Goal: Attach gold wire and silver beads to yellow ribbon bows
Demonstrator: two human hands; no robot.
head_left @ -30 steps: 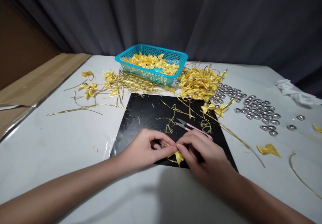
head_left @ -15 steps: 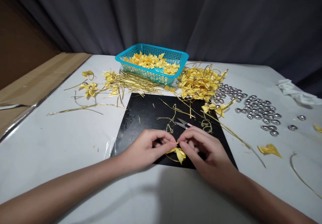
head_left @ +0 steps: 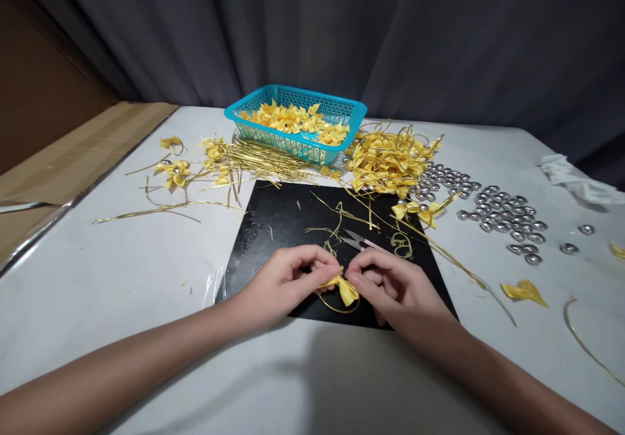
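Between my two hands is a yellow ribbon bow [head_left: 347,292], with a loop of gold cord [head_left: 336,310] curving below it. My left hand [head_left: 295,282] pinches the bow's gathered middle between thumb and forefinger. My right hand [head_left: 390,285] is closed, its thumb and forefinger pinched at the bow's right side; what exactly lies between those fingertips is hidden, perhaps the cord's end. Both hands are over a black mat [head_left: 273,220]. Just beyond my right hand lie thread snips [head_left: 356,239] with a pink handle, partly covered by that hand.
Behind the mat stands a blue basket [head_left: 293,139] of yellow bows. Gold cords [head_left: 268,158] lie in front of it, and a heap of yellow bows [head_left: 385,158] sits to its right. Silver beads [head_left: 508,210] spread farther right, near a crumpled white cloth [head_left: 579,178]. Cord scraps [head_left: 401,245] litter the mat.
The bow has turned and come up slightly, so more of it and its cord loop show. My fingertips have moved a little apart.
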